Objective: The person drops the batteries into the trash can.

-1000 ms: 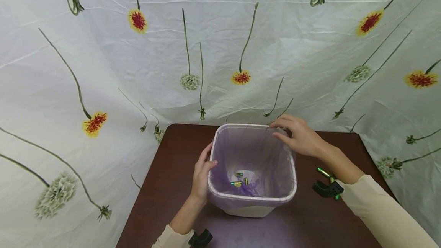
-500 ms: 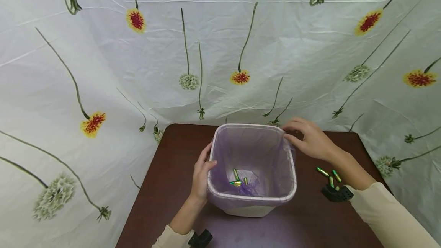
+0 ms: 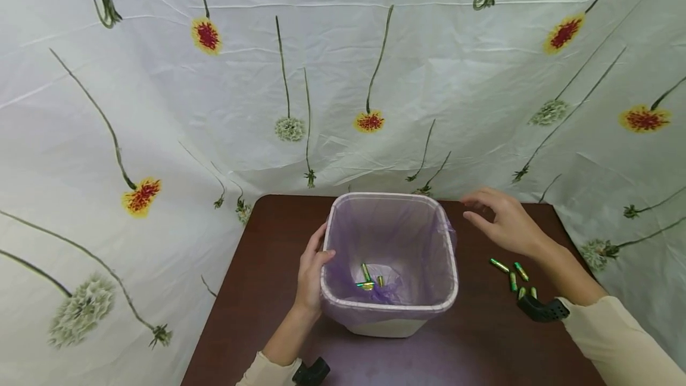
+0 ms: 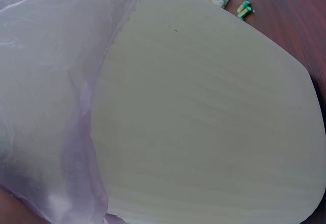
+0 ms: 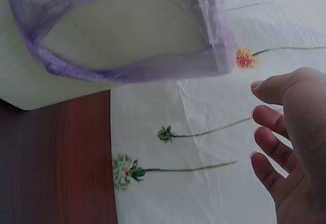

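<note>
A pale trash bin (image 3: 387,329) stands on the table, lined with a thin purple plastic bag (image 3: 436,255) folded over its rim. My left hand (image 3: 312,273) holds its left side, thumb over the rim and fingers along the outside. Several green-and-gold batteries (image 3: 366,285) lie inside at the bottom. Beyond the bin's right back corner, my right hand (image 3: 506,222) hovers with loosely bent fingers and nothing between them; the right wrist view shows this hand (image 5: 300,132) apart from the bag. More batteries (image 3: 513,282) lie loose on the table, below the right forearm.
The dark brown table (image 3: 278,237) ends in front of a white hanging cloth (image 3: 241,88) printed with flowers. A black wrist strap (image 3: 543,310) on the right arm is close to the loose batteries and may partly cover some.
My right hand has left the bin's back right rim and moved right. One battery inside the bin has turned and come to rest. The left hand keeps its place.
</note>
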